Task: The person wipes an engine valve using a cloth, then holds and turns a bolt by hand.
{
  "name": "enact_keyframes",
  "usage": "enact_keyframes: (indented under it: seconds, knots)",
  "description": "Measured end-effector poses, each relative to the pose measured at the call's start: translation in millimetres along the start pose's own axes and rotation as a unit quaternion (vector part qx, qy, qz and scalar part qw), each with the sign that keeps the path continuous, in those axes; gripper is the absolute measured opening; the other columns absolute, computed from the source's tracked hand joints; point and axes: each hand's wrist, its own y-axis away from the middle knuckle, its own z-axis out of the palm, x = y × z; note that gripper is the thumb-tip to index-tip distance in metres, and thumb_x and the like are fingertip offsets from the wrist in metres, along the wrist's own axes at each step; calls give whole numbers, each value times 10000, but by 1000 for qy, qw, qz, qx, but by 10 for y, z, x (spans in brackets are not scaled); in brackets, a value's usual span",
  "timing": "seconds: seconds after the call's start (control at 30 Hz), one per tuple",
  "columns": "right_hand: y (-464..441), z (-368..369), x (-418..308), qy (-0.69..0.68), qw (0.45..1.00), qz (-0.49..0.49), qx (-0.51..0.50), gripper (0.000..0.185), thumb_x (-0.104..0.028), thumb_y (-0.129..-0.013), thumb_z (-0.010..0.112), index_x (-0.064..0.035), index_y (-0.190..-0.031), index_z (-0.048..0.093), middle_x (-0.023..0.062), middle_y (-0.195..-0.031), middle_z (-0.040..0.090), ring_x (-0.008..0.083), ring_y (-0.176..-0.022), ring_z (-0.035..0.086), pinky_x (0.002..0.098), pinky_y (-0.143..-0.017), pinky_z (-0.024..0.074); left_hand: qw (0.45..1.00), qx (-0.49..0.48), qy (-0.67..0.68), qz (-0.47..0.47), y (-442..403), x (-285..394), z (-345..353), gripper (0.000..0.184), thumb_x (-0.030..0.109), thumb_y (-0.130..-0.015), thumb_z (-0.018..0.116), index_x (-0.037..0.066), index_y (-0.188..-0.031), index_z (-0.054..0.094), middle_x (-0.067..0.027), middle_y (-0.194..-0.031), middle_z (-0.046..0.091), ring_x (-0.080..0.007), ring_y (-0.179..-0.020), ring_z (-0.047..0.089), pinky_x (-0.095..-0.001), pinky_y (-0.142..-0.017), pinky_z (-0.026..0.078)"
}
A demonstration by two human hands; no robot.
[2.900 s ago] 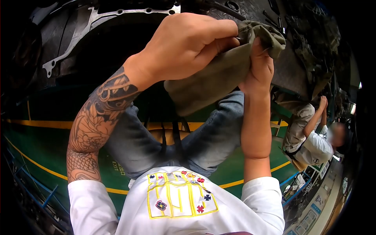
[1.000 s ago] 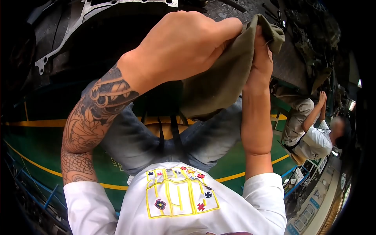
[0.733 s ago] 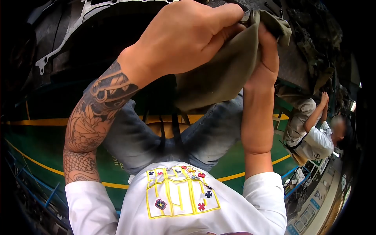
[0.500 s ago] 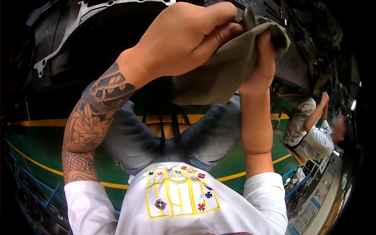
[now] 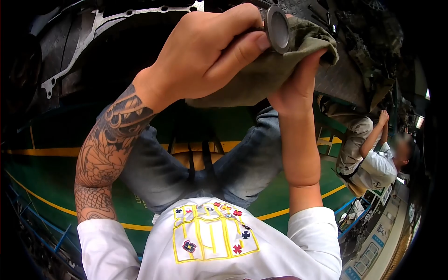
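Note:
My left hand (image 5: 210, 53) is closed, thumb and fingers pinching a grey metal engine valve (image 5: 278, 30) just behind its round head. The flat face of the head is turned towards me, and its stem is hidden by my hand and the cloth. An olive-green cloth (image 5: 247, 81) drapes below and behind the valve. My right hand (image 5: 298, 86) grips this cloth from the right, its thumb showing along the edge while the other fingers are covered. The cloth lies right against the valve head.
A metal gasket or flange with bolt holes (image 5: 95, 32) lies at the upper left. Tools (image 5: 330, 21) rest on the dark patterned metal surface (image 5: 343, 79) at upper right. Another person (image 5: 373, 163) sits at the right. Green floor with yellow lines (image 5: 51, 175) shows below.
Both hands have shifted slightly left. My left hand has turned the valve, so its round face now shows instead of its edge. The cloth has moved up and bunched more around it.

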Motion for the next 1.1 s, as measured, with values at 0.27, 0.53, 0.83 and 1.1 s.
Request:
enact_keyframes:
  seconds: [0.27, 0.53, 0.83, 1.1]
  knots:
    - [-45, 139, -58, 59, 997, -23, -49, 878, -804, -955, 381, -97, -1474, 429, 63, -1382, 585, 188, -1229, 590, 328, -1055, 471, 998, -24, -39, 35, 21, 62, 41, 249, 193, -918, 721, 77, -1132, 667, -127, -759, 680, -323, -642, 676, -362, -579, 525]
    - [-140, 290, 147, -206, 972, 16, -113, 986, -796, -916, 330, 59, -1391, 459, 222, -1138, 622, 316, -982, 614, 418, -882, 526, 995, -81, -35, 45, 148, 249, 349, 245, 233, -810, 763, 145, -914, 560, -53, -628, 572, -301, -585, 619, -400, -530, 471]
    - [-218, 208, 110, -267, 946, 69, -169, 586, -432, -1027, 528, -74, -1483, 442, 245, -1204, 637, 387, -1051, 641, 510, -933, 553, 978, -203, 14, 55, 183, 363, 399, 364, 121, -759, 774, 90, -1100, 648, -21, -742, 667, -262, -629, 671, -360, -566, 520]
    - [-507, -71, -6, -331, 897, 211, -205, 499, -339, -1074, 485, -64, -1489, 438, 254, -1228, 651, 430, -1142, 651, 603, -1034, 517, 959, -273, 22, 70, 167, 399, 446, 655, 91, -775, 761, 152, -1410, 608, -1, -700, 653, -219, -553, 630, -325, -517, 496]
